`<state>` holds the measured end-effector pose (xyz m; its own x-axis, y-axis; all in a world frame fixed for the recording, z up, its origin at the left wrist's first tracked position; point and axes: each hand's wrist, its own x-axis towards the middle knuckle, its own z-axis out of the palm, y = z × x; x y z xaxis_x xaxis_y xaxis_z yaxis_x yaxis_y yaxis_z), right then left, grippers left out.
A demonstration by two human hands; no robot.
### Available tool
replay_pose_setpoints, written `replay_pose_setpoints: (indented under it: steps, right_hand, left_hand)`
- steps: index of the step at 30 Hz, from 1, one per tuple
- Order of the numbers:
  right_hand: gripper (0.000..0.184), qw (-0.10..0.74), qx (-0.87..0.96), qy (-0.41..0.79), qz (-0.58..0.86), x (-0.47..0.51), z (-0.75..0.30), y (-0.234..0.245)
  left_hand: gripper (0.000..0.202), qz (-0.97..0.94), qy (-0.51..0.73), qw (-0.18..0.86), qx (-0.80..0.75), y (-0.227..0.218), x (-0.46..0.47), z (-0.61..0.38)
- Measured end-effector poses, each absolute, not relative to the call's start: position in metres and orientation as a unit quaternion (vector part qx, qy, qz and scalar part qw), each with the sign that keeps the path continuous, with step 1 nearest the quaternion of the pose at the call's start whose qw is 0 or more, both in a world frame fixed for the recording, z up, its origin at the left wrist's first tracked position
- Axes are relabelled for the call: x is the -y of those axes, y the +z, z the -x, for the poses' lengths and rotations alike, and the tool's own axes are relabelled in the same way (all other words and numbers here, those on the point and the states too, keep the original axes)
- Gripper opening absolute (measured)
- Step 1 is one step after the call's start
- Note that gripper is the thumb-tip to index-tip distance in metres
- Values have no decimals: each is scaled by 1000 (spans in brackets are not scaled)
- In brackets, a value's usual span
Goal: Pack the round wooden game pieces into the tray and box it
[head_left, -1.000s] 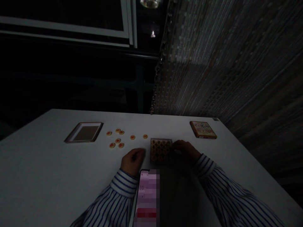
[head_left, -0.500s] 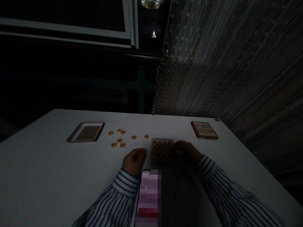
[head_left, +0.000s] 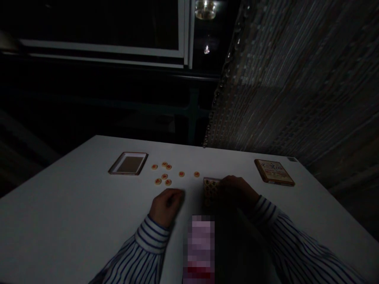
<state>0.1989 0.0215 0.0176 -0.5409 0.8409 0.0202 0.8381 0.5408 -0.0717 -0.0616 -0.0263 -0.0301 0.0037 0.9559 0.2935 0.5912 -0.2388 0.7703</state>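
My left hand (head_left: pixel 166 207) hovers over or rests on the white table with its fingers curled closed; anything inside them is hidden. To its right is a small box (head_left: pixel 206 182) packed with round Chinese chess pieces, dark in shadow. My right hand (head_left: pixel 240 192) lies over the right part of this box, its fingers lost in the dark, so their grip does not show. Beyond my left hand, several loose chess pieces with red characters (head_left: pixel 164 176) are scattered, two of them farther right, the last a chess piece (head_left: pixel 197 174) just behind the box.
An open shallow tray or lid (head_left: pixel 118 172) lies at the left of the table (head_left: pixel 74 189). A flat printed box (head_left: pixel 275 172) sits at the far right. A phone (head_left: pixel 201 244), partly blurred out, is at the near middle. A bead curtain (head_left: pixel 266 98) hangs behind.
The view has swung left, so the scene sits farther right. My right hand has moved from the box's right edge over its pieces. My left hand has drawn left, away from the box.
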Motion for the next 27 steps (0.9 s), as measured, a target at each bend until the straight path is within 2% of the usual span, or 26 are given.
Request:
replay_pose_setpoints:
  steps: [4, 7, 10, 18, 23, 27]
  right_hand:
    - [23, -51, 890, 14, 453, -34, -158, 31]
    - [24, -19, 906, 19, 423, -46, -132, 32]
    - [24, 7, 913, 35, 406, -57, -111, 28]
    - [26, 21, 919, 49, 390, -65, -91, 25]
    - [25, 43, 920, 54, 387, -66, -100, 21]
    - [22, 112, 904, 83, 404, -63, -105, 21]
  left_hand:
    - [26, -687, 376, 126, -609, -27, 3, 103]
    - [29, -720, 312, 94, -612, -26, -23, 126]
    - [35, -738, 263, 110, -612, -29, -45, 136]
    - [31, -763, 195, 132, -601, -38, -67, 133]
    - [30, -760, 251, 107, -590, -27, -61, 128]
    - [31, -763, 320, 113, -550, -11, -46, 114]
